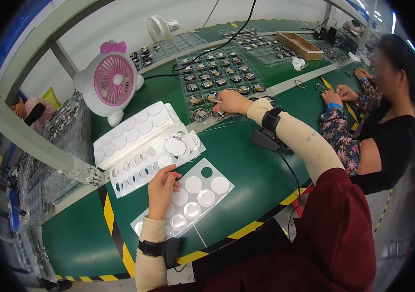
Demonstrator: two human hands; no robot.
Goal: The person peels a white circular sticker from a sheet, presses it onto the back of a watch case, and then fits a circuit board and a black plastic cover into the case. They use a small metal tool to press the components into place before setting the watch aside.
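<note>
Left hand [162, 187] flat on sticker sheet [188, 199], fingers loosely together, round stickers just beyond fingertips; right hand [231, 101] reaching over tray [219, 80], fingertips pinching small part there

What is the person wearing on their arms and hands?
Both hands, left hand and right hand, are bare. Cream sleeves cover the forearms. Each wrist has a black band carrying a small black box; a thin black cable runs from the right one.
</note>
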